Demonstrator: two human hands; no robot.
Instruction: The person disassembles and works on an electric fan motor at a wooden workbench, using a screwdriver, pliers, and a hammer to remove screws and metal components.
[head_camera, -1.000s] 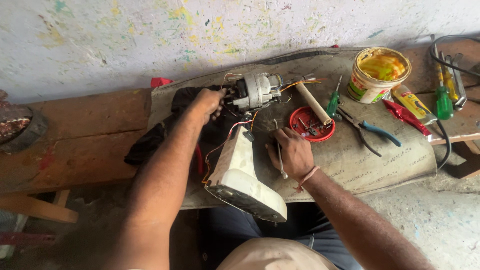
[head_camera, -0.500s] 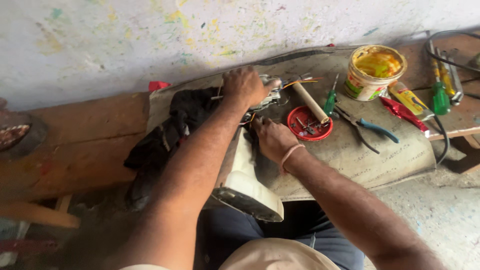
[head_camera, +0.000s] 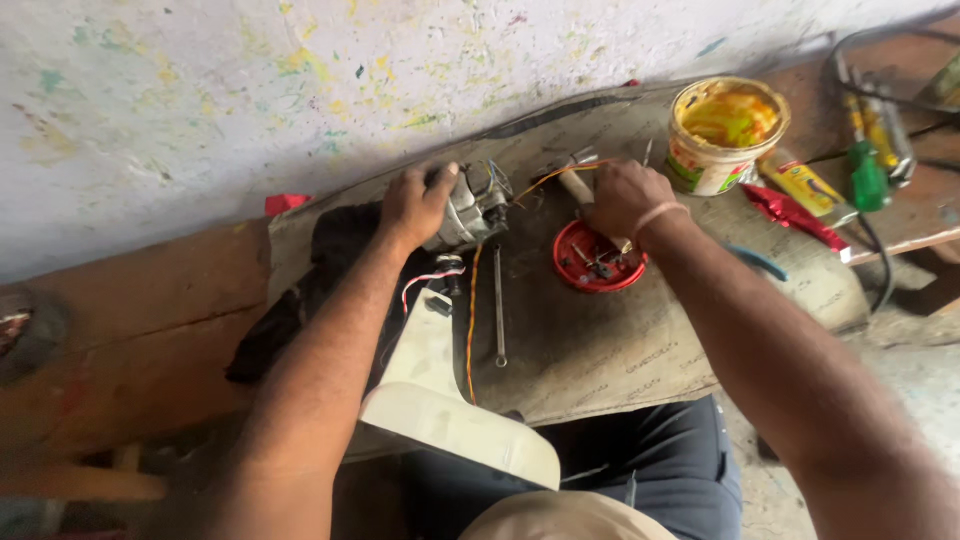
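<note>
Head view: left hand grips the motor while right hand closes on a tool handle above the red lid, likely fetching 1 tool.

Bare mat lies open at six o'clock of the right hand. The red lid sits just under it, the tin crowds two o'clock (tools beyond), and the rod and motor block nine o'clock.
</note>
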